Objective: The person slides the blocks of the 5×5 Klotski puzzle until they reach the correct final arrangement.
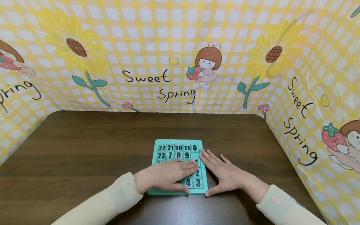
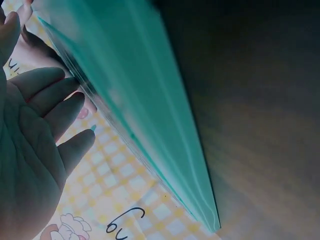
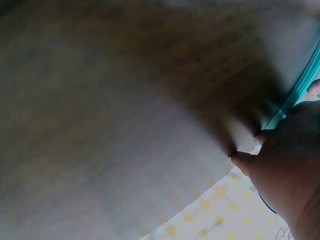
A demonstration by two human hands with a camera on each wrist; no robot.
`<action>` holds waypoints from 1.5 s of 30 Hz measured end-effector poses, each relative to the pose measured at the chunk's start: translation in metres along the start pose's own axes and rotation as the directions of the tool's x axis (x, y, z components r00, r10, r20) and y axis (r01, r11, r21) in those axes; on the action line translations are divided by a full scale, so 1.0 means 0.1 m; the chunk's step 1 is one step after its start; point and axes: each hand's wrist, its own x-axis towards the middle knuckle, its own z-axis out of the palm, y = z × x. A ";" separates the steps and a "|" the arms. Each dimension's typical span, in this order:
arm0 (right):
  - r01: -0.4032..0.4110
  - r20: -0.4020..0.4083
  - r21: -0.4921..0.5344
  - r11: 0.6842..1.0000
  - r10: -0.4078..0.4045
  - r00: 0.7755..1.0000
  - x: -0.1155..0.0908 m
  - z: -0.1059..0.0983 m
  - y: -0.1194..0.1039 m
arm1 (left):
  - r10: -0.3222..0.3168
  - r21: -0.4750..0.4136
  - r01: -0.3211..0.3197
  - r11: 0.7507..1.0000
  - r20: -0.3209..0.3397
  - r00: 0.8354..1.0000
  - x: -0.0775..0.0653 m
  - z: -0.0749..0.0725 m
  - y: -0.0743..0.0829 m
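Both hands (image 1: 170,173) palm-down at numbered board (image 1: 194,155)

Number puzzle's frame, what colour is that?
The frame is turquoise green, showing best in the head view.

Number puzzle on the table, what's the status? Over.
Left hand over the number puzzle, right hand at its right edge. Puzzle flat on table, gap at second row's right end. In the way: left hand hides part of it.

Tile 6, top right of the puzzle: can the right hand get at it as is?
Likely yes: tile 6 is uncovered, the right hand is right beside the puzzle, and the left hand covers only lower rows.
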 end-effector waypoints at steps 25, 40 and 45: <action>-0.006 0.010 0.003 1.000 0.006 1.000 0.00 -0.01 0.01 | 0.002 0.042 -0.003 0.999 0.017 1.000 -0.03 -0.06 -0.02; -0.007 -0.002 -0.012 1.000 0.007 1.000 0.00 0.00 0.02 | 0.072 0.118 -0.069 0.991 -0.023 0.997 -0.15 0.05 0.09; 0.001 -0.002 -0.017 1.000 -0.001 1.000 0.00 0.01 0.03 | 0.068 0.133 -0.065 0.989 -0.015 0.998 -0.14 0.07 0.08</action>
